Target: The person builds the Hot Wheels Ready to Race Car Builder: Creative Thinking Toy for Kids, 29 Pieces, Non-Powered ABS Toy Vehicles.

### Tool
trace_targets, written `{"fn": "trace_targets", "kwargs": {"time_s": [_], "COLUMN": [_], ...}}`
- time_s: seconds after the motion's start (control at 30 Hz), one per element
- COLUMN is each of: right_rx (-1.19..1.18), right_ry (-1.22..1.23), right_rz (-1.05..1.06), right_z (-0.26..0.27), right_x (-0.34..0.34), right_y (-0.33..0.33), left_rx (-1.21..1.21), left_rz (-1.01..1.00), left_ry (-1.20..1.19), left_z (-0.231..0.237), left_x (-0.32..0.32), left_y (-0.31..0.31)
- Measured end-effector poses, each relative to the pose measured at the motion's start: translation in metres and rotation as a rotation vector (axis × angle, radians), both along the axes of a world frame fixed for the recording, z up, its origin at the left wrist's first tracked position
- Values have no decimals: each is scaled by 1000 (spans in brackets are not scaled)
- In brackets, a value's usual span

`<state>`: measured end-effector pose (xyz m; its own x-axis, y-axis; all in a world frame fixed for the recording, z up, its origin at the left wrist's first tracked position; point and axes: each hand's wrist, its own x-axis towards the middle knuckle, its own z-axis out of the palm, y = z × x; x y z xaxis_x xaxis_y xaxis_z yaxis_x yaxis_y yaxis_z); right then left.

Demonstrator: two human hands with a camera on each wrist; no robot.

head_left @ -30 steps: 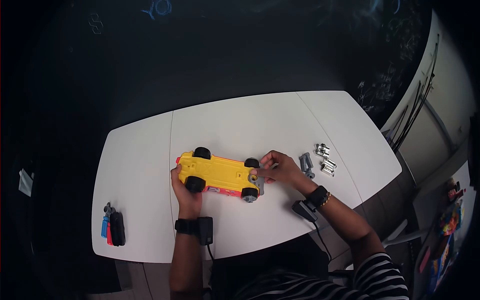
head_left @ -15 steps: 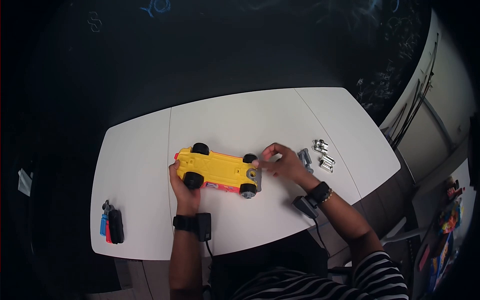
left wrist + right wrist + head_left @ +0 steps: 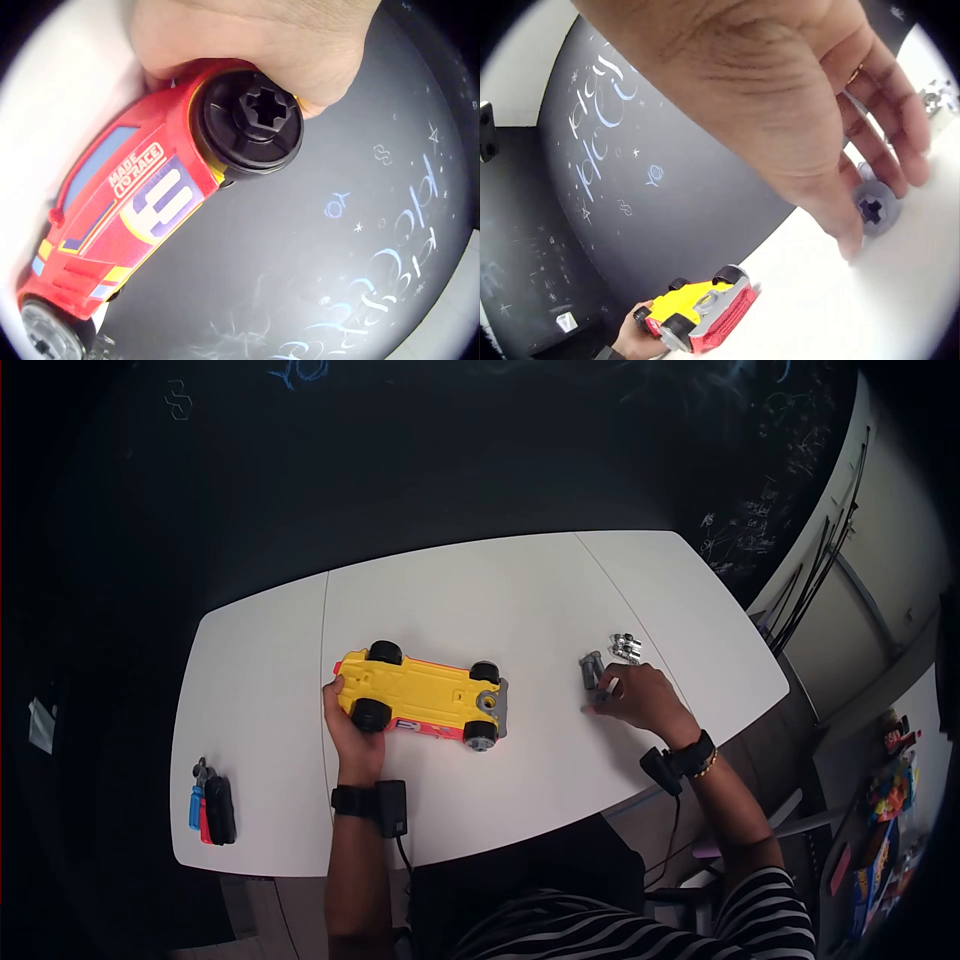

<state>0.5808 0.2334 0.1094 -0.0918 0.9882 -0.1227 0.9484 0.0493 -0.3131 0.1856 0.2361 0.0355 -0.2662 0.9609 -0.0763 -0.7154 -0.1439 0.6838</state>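
Note:
My left hand (image 3: 352, 738) grips one end of a toy race car (image 3: 415, 692), its yellow underside facing up in the head view. The left wrist view shows the car's red side (image 3: 150, 191) with a number sticker and a black wheel (image 3: 253, 120) beside the hand. At the far end, a grey bumper piece (image 3: 488, 704) has a round hole in it. Over the right of the table, my right hand (image 3: 648, 700) has thumb and fingers around a grey plastic bolt (image 3: 876, 210) with a cross-shaped recess in its head. More grey bolts (image 3: 591, 668) lie next to the fingers.
Shiny silver parts (image 3: 626, 648) lie just beyond the right hand. At the left end of the white table (image 3: 265, 690) are a black case (image 3: 220, 810) and tools with blue and red handles (image 3: 196, 807). A dark chalkboard wall (image 3: 450, 460) stands behind.
My right hand has left the car's bumper end and moved right to the grey bolts, where its fingers close around one. The left hand keeps holding the car.

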Motion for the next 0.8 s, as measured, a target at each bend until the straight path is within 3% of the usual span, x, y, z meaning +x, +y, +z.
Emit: {"fn": "trace_targets", "kwargs": {"time_s": [0.17, 0.23, 0.27, 0.33, 0.47, 0.57, 0.8], "right_rx": [114, 125, 125, 160, 201, 144, 213], "right_ry": [16, 305, 305, 600, 622, 353, 261], "right_rz": [109, 169, 171, 389, 527, 599, 705], "right_z": [-6, 7, 12, 19, 20, 23, 17], "right_x": [0, -17, -26, -48, -82, -98, -111], "right_y": [-5, -14, -15, -13, 1, 10, 19], "left_rx": [17, 21, 21, 17, 13, 20, 25], "left_rz": [34, 33, 32, 26, 10, 14, 27], "left_ry": [1, 5, 10, 3, -9, -1, -15], "left_z": [1, 2, 3, -1, 3, 0, 2], "left_x": [2, 2, 3, 1, 1, -1, 1], "left_y": [0, 0, -1, 1, -1, 1, 0]}}
